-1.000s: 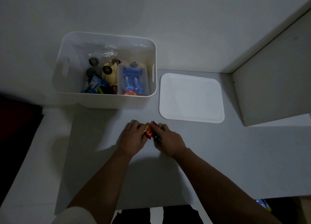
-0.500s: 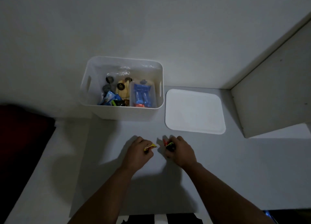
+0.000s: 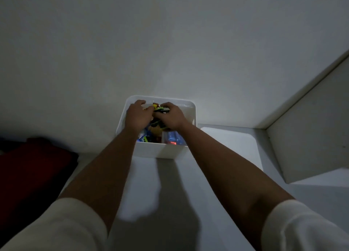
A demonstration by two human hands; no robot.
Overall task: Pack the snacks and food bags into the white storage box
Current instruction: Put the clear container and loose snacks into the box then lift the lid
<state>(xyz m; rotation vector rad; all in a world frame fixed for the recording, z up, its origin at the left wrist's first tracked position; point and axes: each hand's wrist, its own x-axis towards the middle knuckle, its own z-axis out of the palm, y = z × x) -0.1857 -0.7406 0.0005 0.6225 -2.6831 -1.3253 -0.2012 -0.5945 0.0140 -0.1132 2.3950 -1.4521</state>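
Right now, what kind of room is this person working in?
Probably a home room, dimly lit: a plain white wall, a white storage box of snacks on a pale surface, and something dark red, perhaps bedding, at the left.

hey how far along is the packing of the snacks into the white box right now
Mostly done, it seems: the white storage box already holds several packets, including a clear bag with blue wrappers. In hand: the left hand and right hand are over the open box with small snack packets. Left: releasing them, and probably fitting the lid lying beside the box.
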